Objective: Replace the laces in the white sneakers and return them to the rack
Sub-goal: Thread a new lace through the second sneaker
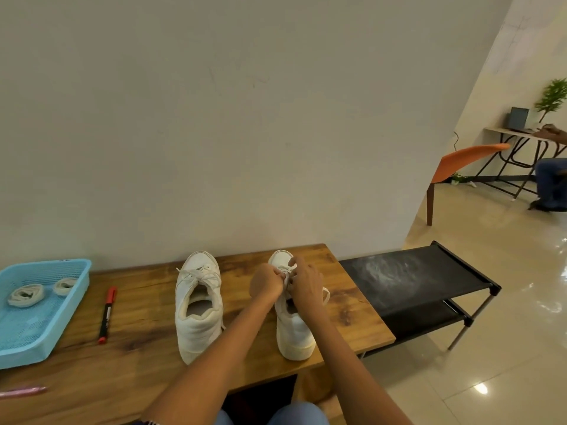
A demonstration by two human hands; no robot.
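On the brown wooden counter (147, 357), beside the black two-tier fabric rack (414, 280), lacing looks nearly finished. The left white leather sneaker (198, 305) stands laced; the right white sneaker (293, 332) has both grips, left hand (266, 283) and right hand (305, 282), pinching its white lace (287, 279), probably tying. Next comes snugging the knot. The light-blue perforated plastic tray (18, 348) holds two coiled off-white lace bundles (26, 295).

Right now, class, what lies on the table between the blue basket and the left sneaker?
In the head view, a red-and-black marker lies between the blue basket and the left sneaker.
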